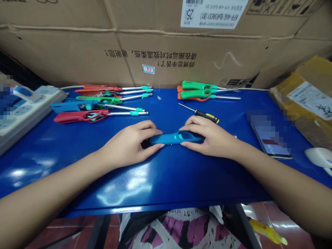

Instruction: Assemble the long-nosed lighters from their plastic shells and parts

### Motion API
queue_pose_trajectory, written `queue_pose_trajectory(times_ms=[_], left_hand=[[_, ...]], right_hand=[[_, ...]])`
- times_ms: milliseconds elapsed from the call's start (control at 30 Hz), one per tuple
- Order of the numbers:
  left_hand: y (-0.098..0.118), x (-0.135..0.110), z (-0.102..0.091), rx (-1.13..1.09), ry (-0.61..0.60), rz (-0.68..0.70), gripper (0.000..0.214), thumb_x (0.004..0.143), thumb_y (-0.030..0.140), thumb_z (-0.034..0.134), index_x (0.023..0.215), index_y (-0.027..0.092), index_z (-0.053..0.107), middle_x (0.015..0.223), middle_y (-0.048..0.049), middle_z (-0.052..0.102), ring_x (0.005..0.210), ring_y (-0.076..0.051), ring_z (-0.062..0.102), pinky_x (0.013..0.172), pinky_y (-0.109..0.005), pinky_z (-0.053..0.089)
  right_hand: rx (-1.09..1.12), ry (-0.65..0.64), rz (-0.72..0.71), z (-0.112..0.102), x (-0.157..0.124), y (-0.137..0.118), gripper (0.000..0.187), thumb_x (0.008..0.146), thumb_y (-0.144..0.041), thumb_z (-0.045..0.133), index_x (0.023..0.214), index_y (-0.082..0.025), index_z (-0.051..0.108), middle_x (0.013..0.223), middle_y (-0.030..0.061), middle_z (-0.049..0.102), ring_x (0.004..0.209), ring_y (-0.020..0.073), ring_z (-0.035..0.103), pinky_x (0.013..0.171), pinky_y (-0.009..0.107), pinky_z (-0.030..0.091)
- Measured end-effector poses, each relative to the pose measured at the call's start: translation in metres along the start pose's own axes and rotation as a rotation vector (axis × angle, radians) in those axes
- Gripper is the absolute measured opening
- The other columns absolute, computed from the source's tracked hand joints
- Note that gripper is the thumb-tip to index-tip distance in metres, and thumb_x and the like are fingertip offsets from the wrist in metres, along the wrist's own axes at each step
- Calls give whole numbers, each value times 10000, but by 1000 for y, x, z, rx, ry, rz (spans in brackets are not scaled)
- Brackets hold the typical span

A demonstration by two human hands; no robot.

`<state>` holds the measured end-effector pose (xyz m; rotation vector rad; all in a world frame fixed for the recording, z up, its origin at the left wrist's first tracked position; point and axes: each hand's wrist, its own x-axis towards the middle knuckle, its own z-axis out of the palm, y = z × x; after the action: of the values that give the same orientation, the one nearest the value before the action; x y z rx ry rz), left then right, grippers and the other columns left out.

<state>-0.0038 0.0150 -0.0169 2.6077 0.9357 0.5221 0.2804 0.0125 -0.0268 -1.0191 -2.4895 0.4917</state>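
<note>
Blue handle (168,139): lies lengthwise, left to right, at the middle of the counter (166,186); whether it rests on the surface cannot be told.
Left grip (131,141): pinched on the blue handle's left end, thumb along the near edge, fingers along the far edge.
Right grip (210,136): closed round the blue handle's right end, near the trigger opening, thumb on the near side.
Screwdriver (207,116): yellow and black, just beyond the blue handle's right end.
Left lighters (90,99): red, blue, green and orange, beyond the blue handle and to its left.
Right lighters (192,94): green and orange, beyond the blue handle and slightly right.
Phone (271,135): well right of the blue handle.
</note>
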Motion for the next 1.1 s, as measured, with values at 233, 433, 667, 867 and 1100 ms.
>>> queue_pose_trajectory(times_ms=[233,433,667,867,1100], left_hand=[[0,0,0,-7,-4,-3,303,953,347,634,1179,162,711,1056,-67,653,902,-177,659,745,-274,555],[-1,1,1,-55,3,-13,287,927,348,687,1138,157,725,1019,-56,657,832,-152,646,724,-265,539],[-1,0,0,-39,-18,-41,327,922,374,690,1148,138,713,998,-61,636,727,-138,629,657,-266,534],[8,-3,1,151,-72,10,308,935,277,584,1183,116,673,1030,-96,640,880,-236,676,770,-358,572],[3,-2,6,171,-29,48,328,1021,329,513,1230,128,667,1032,-103,667,927,-233,682,840,-357,580]], right_hand=[[-13,2,-16,-1,-1,0,315,905,-362,698,1165,-185,705,1100,94,627,1002,234,619,912,395,510],[10,19,17,2,-2,2,391,888,-388,729,1203,-156,723,1114,106,636,1007,242,630,921,402,521],[116,32,126,5,-1,-3,408,865,-328,756,1221,-132,725,1063,88,641,933,206,644,852,354,545],[1,-12,48,5,-2,-3,449,930,-359,653,1314,-126,668,1148,119,619,1007,240,638,932,399,533],[-97,-20,-33,3,-3,-4,371,987,-369,586,1270,-155,693,1132,117,650,988,247,646,892,413,541]])
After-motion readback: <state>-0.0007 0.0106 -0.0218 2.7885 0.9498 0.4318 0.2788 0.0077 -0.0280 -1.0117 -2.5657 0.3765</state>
